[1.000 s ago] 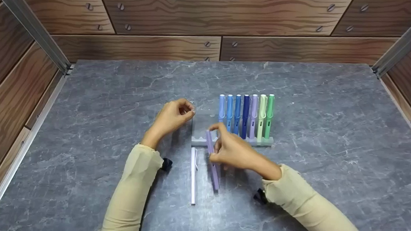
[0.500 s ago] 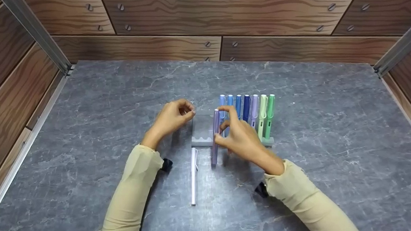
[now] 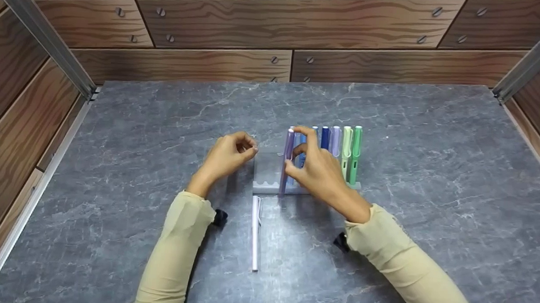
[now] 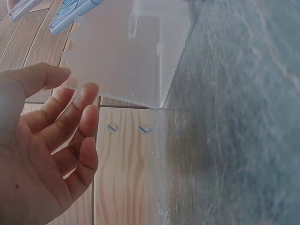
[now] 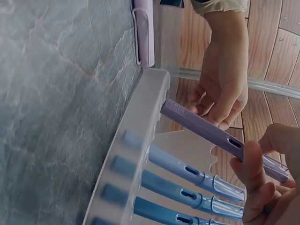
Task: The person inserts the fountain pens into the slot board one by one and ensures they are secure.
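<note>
A clear plastic pen stand with a notched front ledge holds a row of capped pens. My right hand pinches a purple pen between thumb and fingers near its cap. In the right wrist view this purple pen slants with its lower end at the ledge, left of the light blue pen. My left hand holds the stand's left edge; in the left wrist view its thumb and index finger meet at the corner of the clear panel. A pale lilac pen lies on the table before the stand.
Farther right in the stand are a navy pen, a lavender pen, a pale green pen and a green pen. The grey marbled table is bordered by wood-patterned walls.
My right hand has lifted the purple pen up from the table and moved it forward to the stand, turning it more upright. The left hand has stayed at the stand's edge.
</note>
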The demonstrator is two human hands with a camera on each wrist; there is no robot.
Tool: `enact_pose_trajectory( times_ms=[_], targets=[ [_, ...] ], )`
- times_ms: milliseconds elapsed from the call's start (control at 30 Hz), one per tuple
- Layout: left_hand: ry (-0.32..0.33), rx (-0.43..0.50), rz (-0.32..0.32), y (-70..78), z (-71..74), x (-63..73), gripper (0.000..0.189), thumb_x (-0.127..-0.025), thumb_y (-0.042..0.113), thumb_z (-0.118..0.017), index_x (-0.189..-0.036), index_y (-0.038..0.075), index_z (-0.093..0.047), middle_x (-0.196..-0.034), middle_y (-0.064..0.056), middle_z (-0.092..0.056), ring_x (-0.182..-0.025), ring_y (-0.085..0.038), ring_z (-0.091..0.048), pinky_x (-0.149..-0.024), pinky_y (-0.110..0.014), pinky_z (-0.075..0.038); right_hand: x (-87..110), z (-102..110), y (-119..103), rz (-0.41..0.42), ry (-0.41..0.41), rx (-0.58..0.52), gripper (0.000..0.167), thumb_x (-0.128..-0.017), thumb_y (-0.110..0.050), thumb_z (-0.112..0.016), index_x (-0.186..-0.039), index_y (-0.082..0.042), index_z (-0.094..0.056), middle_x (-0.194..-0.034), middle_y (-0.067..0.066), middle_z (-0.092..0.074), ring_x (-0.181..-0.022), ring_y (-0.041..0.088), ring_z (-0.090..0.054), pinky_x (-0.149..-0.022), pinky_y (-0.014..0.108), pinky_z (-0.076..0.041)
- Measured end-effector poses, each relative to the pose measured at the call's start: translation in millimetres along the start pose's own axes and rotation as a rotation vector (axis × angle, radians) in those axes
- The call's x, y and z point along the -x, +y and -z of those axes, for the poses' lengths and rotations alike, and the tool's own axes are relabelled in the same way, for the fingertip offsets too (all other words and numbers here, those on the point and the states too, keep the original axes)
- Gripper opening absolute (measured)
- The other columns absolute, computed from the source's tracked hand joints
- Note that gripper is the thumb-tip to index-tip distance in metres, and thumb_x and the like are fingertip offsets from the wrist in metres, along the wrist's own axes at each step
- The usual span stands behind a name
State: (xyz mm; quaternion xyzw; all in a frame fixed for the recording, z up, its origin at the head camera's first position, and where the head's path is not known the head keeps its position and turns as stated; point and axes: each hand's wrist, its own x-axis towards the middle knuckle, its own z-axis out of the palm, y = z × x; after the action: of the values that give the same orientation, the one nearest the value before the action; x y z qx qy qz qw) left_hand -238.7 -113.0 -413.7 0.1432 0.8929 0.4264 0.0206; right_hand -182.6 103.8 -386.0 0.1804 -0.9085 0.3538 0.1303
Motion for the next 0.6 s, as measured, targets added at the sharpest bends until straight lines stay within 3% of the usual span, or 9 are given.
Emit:
enact_pose_trajectory(
  times_ms=[600],
  targets=[
    [0.004, -0.004, 0.01, 1.4, -0.5, 0.3, 0.012, -0.087, 0.017, -0.066, -0.095, 0.007, -0.068, -0.087, -0.007, -0.069, -0.076, -0.015, -0.056, -0.07, -0.025, -0.044, -5.0, -5.2, 3.4, 0.011, 0.025, 0.057, 0.06, -0.084, -0.013, -0.068, -0.135, -0.01, -0.036, -0.091, 0.011, -0.073, -0.042, 0.007, -0.037, -0.037, 0.023, -0.032]
  ],
)
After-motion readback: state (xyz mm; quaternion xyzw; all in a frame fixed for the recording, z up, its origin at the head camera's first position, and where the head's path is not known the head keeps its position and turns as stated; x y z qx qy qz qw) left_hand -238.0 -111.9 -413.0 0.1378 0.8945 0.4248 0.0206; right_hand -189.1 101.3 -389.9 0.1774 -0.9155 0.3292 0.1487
